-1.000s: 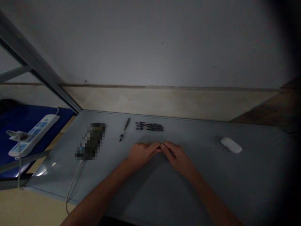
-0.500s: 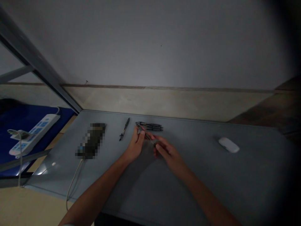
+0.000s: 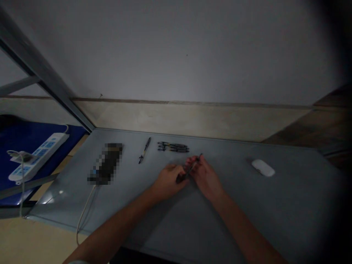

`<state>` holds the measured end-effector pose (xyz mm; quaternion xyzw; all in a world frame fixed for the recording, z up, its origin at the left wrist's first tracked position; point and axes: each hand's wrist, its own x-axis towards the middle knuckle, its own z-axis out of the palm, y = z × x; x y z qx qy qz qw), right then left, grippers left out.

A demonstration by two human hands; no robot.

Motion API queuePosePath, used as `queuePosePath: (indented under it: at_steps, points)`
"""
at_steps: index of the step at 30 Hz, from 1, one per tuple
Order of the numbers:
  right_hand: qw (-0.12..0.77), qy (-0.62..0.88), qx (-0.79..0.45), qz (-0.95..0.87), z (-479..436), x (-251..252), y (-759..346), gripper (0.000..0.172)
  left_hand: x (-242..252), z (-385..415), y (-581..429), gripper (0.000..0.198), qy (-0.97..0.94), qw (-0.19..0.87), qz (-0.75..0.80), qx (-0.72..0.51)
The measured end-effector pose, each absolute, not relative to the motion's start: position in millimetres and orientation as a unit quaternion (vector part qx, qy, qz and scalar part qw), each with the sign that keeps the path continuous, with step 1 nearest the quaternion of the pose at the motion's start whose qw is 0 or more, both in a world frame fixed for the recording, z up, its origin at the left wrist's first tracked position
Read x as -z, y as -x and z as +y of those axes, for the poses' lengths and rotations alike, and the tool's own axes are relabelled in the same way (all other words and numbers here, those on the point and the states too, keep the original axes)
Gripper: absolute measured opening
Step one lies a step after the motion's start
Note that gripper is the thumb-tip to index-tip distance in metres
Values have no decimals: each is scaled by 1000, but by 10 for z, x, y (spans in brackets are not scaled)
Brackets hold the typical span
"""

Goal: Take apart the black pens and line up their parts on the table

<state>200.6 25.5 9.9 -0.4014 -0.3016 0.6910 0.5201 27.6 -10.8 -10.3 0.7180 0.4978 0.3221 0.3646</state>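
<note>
Dark pen (image 3: pixel 190 170) is pinched in the left hand (image 3: pixel 168 182); I can't tell if the right hand (image 3: pixel 208 180) grips too. Loose fingers could drop it.

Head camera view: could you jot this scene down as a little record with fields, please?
Left hand: gripping a dark pen
Right hand: fingers at the pen's other end, grip unclear
Desk pens: a row of pens side by side, a lone pen slanting left of them
Far right: white computer mouse
Far left: white power strip on a blue surface
Obscured: pixelated item with a cable
</note>
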Motion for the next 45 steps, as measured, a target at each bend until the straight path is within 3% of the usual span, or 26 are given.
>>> queuePosePath:
  at_steps: [3, 8, 14, 20, 27, 33, 35, 38, 42, 45]
  points:
    - [503, 328, -752, -272, 237, -112, -1983, 34, 130, -136, -302, 17, -782, 297, 467, -287]
    - [568, 264, -746, -227, 283, -202, -2083, 31, 78, -121, -267, 19, -797, 273, 456, -287]
    - [611, 259, -719, -206, 348, -249, -2282, 49, -17, -51, -137, 39, -804, 214, 491, -258]
    - [624, 237, -717, -200, 319, -296, -2304, 51, -28, -9, -52, 45, -797, 181, 529, -230]
    - [628, 226, -700, -254, 299, -357, -2295, 47, -84, -3, -68, 45, -789, 171, 540, -235]
    - [619, 247, -673, -321, 314, -367, -2324, 48, -333, -484, 141, 30, -777, 123, 578, -217]
    - [623, 240, -681, -300, 319, -381, -2337, 50, -308, -770, 350, 33, -736, 91, 625, -241]
    - [623, 216, -709, -250, 319, -402, -2347, 48, -161, -1161, 781, 27, -616, -55, 727, -299]
    - [622, 194, -731, -202, 318, -412, -2341, 47, 13, -1476, 1302, 35, -507, -156, 812, -243]
    - [622, 193, -731, -203, 320, -417, -2331, 50, 55, -1571, 1429, 43, -456, -168, 849, -207]
